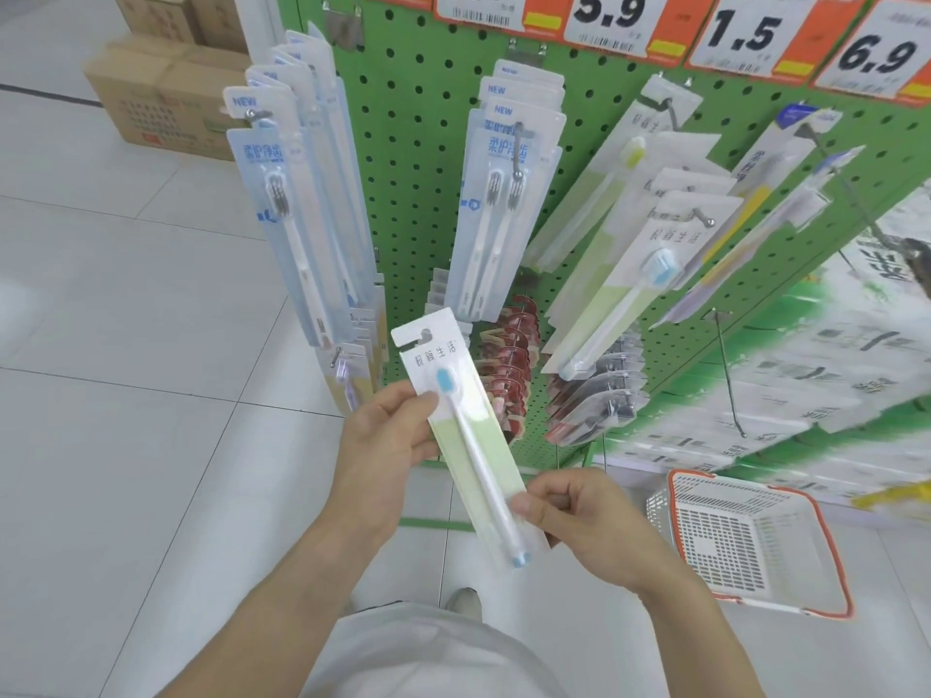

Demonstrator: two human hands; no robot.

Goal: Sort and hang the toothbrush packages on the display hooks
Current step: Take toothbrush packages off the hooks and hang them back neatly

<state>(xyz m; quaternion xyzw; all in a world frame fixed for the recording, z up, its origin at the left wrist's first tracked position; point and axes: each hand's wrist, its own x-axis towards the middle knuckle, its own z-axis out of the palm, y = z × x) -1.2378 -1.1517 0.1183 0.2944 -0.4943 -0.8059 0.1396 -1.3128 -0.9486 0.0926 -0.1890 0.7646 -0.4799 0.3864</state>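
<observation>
A toothbrush pack is held up in front of the green pegboard, pinched near the top by the left hand and at the bottom by the right hand; a basket sits at 3 o'clock.

both hands raised (fingers curled, pinching).

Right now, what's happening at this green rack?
A person stands at a green pegboard hung with toothbrush packs. Both hands hold one pack with a blue-bristled toothbrush: the left hand grips it near the brush head, the right hand pinches the lower end. It is not on a hook yet. Matching packs hang up to the right. A white basket with an orange rim sits on the floor.
</observation>
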